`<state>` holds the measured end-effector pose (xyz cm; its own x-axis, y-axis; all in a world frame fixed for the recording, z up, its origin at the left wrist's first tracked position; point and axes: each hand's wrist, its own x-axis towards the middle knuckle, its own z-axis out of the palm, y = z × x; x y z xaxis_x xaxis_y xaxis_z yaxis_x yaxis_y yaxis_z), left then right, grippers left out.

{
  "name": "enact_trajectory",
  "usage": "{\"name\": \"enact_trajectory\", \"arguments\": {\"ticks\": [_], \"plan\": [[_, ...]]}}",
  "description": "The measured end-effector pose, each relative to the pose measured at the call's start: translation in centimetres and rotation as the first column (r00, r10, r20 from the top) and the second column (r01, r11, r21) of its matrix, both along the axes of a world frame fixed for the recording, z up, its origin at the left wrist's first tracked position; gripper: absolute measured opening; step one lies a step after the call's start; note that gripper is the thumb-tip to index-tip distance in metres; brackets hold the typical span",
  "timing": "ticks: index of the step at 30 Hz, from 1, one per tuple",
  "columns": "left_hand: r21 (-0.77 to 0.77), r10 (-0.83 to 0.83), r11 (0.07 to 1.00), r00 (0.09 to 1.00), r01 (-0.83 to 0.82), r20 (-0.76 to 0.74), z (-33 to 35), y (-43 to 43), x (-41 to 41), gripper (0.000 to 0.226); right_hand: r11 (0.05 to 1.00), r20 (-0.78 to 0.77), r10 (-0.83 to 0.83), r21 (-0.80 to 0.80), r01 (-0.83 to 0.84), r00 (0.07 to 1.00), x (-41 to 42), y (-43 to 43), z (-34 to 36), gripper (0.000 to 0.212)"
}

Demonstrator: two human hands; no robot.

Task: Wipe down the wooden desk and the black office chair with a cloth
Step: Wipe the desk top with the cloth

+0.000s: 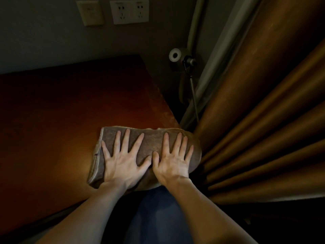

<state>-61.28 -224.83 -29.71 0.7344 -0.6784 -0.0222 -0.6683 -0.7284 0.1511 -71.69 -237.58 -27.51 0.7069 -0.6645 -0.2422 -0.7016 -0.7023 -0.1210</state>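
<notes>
L hand (121, 162) + R hand (173, 160) flat, fingers spread on cloth (151, 140) | desk (61, 111) near corner | chair unseen

A dim bedroom or hotel room — wooden desk (70, 106), wall sockets (129, 11), heavy curtain (263, 103).

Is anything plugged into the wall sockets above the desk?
No, both wall sockets show bare holes, with no plug or cable in them.
</notes>
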Motion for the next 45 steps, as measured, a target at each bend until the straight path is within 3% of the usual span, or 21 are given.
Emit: {"name": "enact_trajectory", "arguments": {"ticks": [11,31,45], "plan": [[-0.034,0.148,0.989,0.989,-0.147,0.031,0.1,-3.5,3.6,0.079,0.99,0.077,0.105,-0.099,-0.097,0.991,5.6,-4.3,-0.1,0.077],[-0.047,0.286,0.957,0.958,-0.286,-0.014,0.6,-10.5,14.2,0.082,0.986,0.184,0.149,-0.1,-0.132,0.972,18.5,-11.3,-0.9,0.079],[-0.062,0.345,0.936,0.938,-0.346,-0.029,0.5,-14.9,21.4,0.083,0.979,0.202,0.202,-0.071,-0.191,0.958,27.0,-16.0,-1.5,0.067]]}}
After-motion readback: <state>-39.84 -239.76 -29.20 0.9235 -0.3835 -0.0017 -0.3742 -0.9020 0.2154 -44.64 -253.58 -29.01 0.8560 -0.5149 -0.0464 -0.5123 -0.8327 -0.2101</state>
